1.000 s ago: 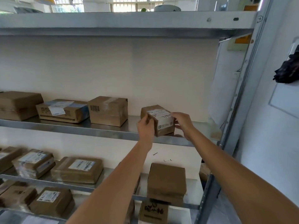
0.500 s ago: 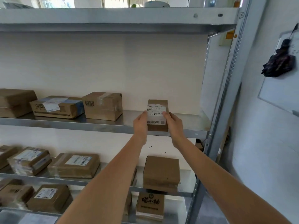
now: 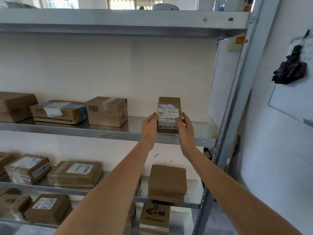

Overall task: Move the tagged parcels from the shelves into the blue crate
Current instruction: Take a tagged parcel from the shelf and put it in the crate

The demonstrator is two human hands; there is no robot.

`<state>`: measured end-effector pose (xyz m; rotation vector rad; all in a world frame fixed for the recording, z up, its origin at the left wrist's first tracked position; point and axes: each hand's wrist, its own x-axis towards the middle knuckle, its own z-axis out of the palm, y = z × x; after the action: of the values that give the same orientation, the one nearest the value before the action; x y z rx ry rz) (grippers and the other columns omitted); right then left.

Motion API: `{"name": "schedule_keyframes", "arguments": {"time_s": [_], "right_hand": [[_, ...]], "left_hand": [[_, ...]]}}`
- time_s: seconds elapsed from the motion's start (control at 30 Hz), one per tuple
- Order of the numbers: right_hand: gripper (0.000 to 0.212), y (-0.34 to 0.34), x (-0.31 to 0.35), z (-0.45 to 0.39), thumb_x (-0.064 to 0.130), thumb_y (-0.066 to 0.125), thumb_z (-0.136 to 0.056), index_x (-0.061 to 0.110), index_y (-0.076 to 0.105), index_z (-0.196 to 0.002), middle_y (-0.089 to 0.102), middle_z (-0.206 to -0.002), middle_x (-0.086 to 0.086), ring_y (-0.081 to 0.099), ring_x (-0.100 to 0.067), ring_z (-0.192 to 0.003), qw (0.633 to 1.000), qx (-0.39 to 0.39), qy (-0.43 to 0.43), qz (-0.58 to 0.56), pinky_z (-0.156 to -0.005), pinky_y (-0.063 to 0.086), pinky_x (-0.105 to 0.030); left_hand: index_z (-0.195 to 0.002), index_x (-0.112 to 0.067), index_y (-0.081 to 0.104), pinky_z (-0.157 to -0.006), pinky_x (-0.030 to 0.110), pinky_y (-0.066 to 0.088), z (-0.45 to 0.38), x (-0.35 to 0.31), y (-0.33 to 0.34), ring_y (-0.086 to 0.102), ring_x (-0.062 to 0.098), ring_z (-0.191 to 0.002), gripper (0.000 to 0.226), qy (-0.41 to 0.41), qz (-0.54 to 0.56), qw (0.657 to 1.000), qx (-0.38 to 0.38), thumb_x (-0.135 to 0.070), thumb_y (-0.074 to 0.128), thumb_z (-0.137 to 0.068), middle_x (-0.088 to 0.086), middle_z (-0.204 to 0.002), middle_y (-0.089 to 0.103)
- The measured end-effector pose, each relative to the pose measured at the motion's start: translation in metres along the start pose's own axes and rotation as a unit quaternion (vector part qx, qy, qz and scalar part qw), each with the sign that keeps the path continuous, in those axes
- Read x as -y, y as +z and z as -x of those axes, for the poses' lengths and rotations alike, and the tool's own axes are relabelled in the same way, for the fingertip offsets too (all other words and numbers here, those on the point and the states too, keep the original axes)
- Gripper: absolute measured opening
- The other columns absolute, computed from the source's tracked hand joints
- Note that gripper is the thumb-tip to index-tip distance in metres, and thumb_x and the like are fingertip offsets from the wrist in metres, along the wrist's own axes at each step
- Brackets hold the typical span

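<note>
Now both hands, left hand [image 3: 149,125] and right hand [image 3: 185,127], clasp the small brown labelled cardboard parcel [image 3: 169,114]; better squeeze evenly, lifting clear of the steel shelf [image 3: 118,131].

Both hands, left [image 3: 149,125] and right [image 3: 185,127], grip a labelled parcel [image 3: 169,114] above the metal shelf [image 3: 101,131]; boxes sit alongside.

Parcel label [image 3: 168,117] reads "530", "A65" — handwritten digits below unclear.
</note>
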<state>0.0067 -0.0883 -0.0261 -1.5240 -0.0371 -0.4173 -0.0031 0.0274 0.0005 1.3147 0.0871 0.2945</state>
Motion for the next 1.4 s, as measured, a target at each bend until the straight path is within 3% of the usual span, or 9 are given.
{"name": "schedule_keyframes", "arguments": {"time_s": [0.1,0.3,0.43,0.63,0.77,0.83,1.0,1.17,1.4], "right_hand": [[0.045,-0.005,-0.001,-0.006,0.042,0.048,-0.1,0.022,0.049,-0.141,0.059,-0.129,-0.004,0.058,-0.019,-0.114,0.999,-0.018,-0.008,0.027,-0.074,0.047,-0.013],[0.047,-0.013,-0.006,-0.02,0.045,0.048,-0.099,0.017,0.053,-0.137,0.06,-0.127,-0.007,0.057,-0.016,-0.105,0.997,-0.028,0.01,0.066,-0.072,0.043,-0.015],[0.046,-0.015,-0.006,-0.026,0.042,0.046,-0.101,0.014,0.053,-0.137,0.062,-0.123,-0.006,0.056,-0.014,-0.101,0.995,-0.033,0.007,0.093,-0.065,0.04,-0.009],[0.055,-0.022,-0.01,-0.036,0.049,0.045,-0.099,0.015,0.046,-0.143,0.056,-0.136,-0.01,0.052,-0.027,-0.125,0.993,-0.037,0.021,0.111,-0.101,0.045,-0.036],[0.059,-0.016,0.004,-0.028,0.045,0.048,-0.099,0.009,0.039,-0.144,0.044,-0.145,-0.011,0.036,-0.029,-0.133,0.971,-0.141,-0.079,0.177,-0.111,0.029,-0.04],[0.049,-0.003,0.017,-0.019,0.037,0.048,-0.098,0.008,0.046,-0.137,0.049,-0.137,-0.01,0.042,-0.024,-0.124,0.952,-0.178,-0.171,0.183,-0.102,0.027,-0.031],[0.033,0.061,0.03,-0.01,0.024,0.047,-0.098,0.009,0.053,-0.126,0.052,-0.125,-0.006,0.047,-0.017,-0.114,0.938,-0.122,-0.288,0.15,-0.1,0.035,-0.031],[0.034,0.136,0.012,0.0,0.025,0.046,-0.1,0.011,0.051,-0.131,0.047,-0.131,-0.005,0.045,-0.023,-0.121,0.956,-0.006,-0.24,0.169,-0.1,0.04,-0.033],[0.046,0.21,-0.007,0.003,0.038,0.044,-0.103,0.013,0.045,-0.142,0.045,-0.144,-0.005,0.048,-0.016,-0.122,0.99,0.031,-0.052,0.125,-0.101,0.036,-0.024]], "left_hand": [[-0.095,-0.017,0.065,-0.055,0.012,0.05,-0.004,-0.001,0.008,0.062,0.012,-0.078,0.028,-0.016,-0.018,1.0,0.008,-0.023,0.039,-0.102,0.001,-0.085,0.067],[-0.094,-0.018,0.064,-0.074,0.021,0.049,-0.012,0.011,0.02,0.061,0.016,-0.082,0.035,-0.064,-0.044,0.996,0.033,-0.032,0.034,-0.103,0.002,-0.086,0.067],[-0.111,-0.013,0.064,-0.069,0.02,0.047,-0.013,0.014,0.029,0.061,0.014,-0.08,0.04,-0.059,-0.048,0.996,0.047,-0.036,0.032,-0.104,0.004,-0.09,0.067],[-0.117,-0.017,0.061,-0.07,0.017,0.044,-0.007,0.005,0.041,0.061,0.015,-0.086,0.043,-0.079,-0.05,0.994,0.063,-0.042,0.029,-0.104,0.003,-0.098,0.066],[-0.132,-0.016,0.052,-0.09,0.016,0.032,-0.002,-0.007,0.023,0.049,0.012,-0.113,0.039,0.03,-0.103,0.994,-0.017,-0.037,0.036,-0.103,-0.004,-0.12,0.055],[-0.127,-0.008,0.057,-0.081,0.012,0.036,-0.009,-0.017,-0.002,0.051,0.012,-0.106,0.038,0.11,-0.122,0.984,-0.074,-0.031,0.041,-0.101,-0.001,-0.116,0.058],[-0.111,-0.007,0.062,-0.089,0.033,0.048,-0.036,-0.05,-0.077,0.055,0.014,-0.098,0.029,0.237,-0.157,0.938,-0.2,-0.022,0.045,-0.093,0.009,-0.105,0.062],[-0.131,-0.015,0.051,-0.1,0.025,0.034,-0.07,-0.066,-0.141,0.041,0.016,-0.125,0.034,0.246,-0.202,0.908,-0.271,-0.019,0.047,-0.098,0.002,-0.135,0.049],[-0.149,-0.018,0.033,-0.113,0.033,0.025,-0.115,-0.063,-0.212,0.029,0.02,-0.142,0.049,0.14,-0.178,0.959,-0.171,-0.03,0.039,-0.102,0.002,-0.154,0.032]]}}
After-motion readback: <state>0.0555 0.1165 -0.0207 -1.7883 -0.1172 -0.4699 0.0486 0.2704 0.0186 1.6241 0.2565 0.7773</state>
